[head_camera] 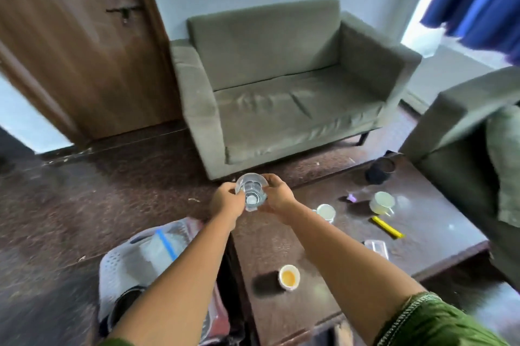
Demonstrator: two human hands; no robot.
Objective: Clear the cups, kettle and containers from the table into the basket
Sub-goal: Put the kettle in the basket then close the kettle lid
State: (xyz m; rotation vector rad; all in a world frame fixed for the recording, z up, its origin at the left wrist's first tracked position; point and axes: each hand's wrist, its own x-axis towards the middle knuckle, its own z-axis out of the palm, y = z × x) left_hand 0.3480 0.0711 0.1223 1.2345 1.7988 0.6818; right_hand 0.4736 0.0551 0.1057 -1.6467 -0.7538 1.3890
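1. Both hands hold one clear glass point(251, 191) in the air, off the far-left corner of the desk point(439, 222). Left hand point(227, 199) grasps its left side, right hand point(277, 195) its right side; both grips wrap the glass.
2. Glass long axis points roughly toward the camera, mouth facing the viewer, base away. Looks empty, hard to be sure.
3. Key relation: basket point(123, 267) sits on the floor left of the desk, below and nearer the person than the glass. Left hand is on the basket side, so likely the one to lower it in.
4. Basket already holds a clear container with blue lid strip point(161, 244) and something dark; blurred.
5. Left on the desk: small cup with orange liquid point(289, 277) near front edge, white cup point(326, 212) just right of the hands, glass cup point(382, 202) further right, clear container point(376, 247), yellow pen-like item point(387, 227), dark round pot point(380, 170) at the far corner, maybe the kettle.
6. Judgement: task partway; risk is tipping the glass onto the container.
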